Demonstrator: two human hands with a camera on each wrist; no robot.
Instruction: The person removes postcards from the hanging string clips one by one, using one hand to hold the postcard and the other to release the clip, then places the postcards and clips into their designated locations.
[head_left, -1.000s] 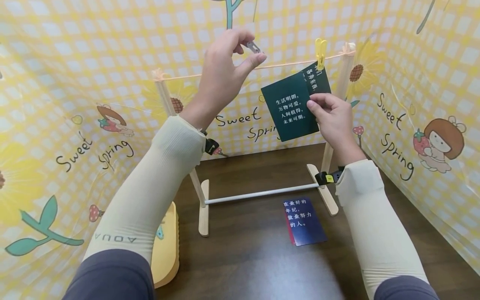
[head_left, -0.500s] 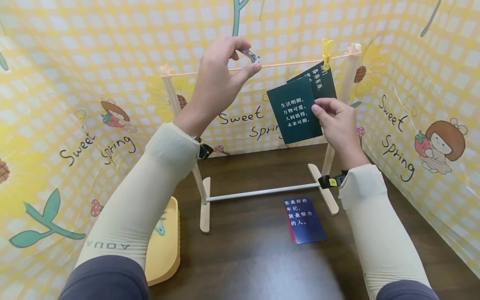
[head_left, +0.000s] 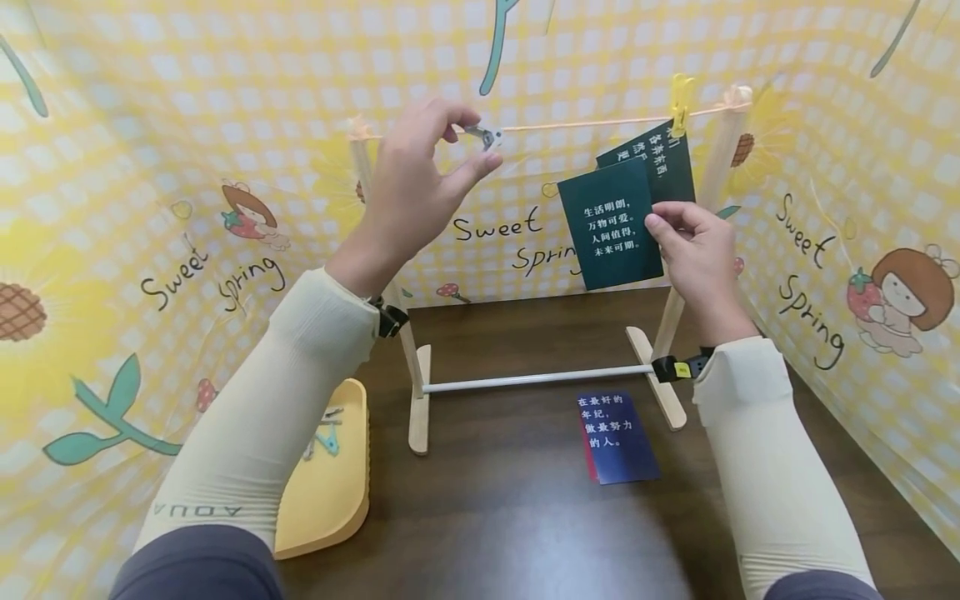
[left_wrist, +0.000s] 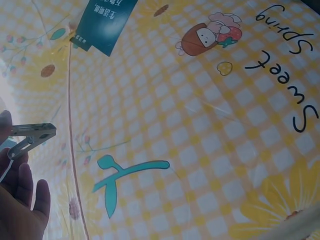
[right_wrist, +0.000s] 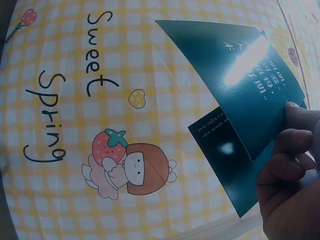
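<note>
My left hand (head_left: 408, 183) pinches a grey clothespin (head_left: 487, 137) between thumb and fingers, close to the cord (head_left: 577, 125) in the head view. The left wrist view shows that clothespin (left_wrist: 32, 135) beside the cord, not clipped on it. With thumb and fingertips, my right hand (head_left: 701, 254) holds a dark green card (head_left: 609, 221) with white writing by its right edge, below the cord. Behind it, a second green card (head_left: 671, 171) hangs tilted from the cord by a yellow clothespin (head_left: 680, 100). In the right wrist view the held card (right_wrist: 225, 60) partly covers the hanging card (right_wrist: 235, 172).
Wooden posts (head_left: 720, 162) on flat feet (head_left: 420, 417) carry the cord; a white rod (head_left: 536, 379) joins them low down. A blue card (head_left: 622, 442) lies over a red card (head_left: 587, 446) on the dark table. A yellow tray (head_left: 360, 508) with several clothespins stands left, partly behind my forearm.
My left hand with the grey clothespin has come down to about the cord's height and shifted left. The held card sits slightly lower, showing more of the hanging card. The head view has turned slightly.
</note>
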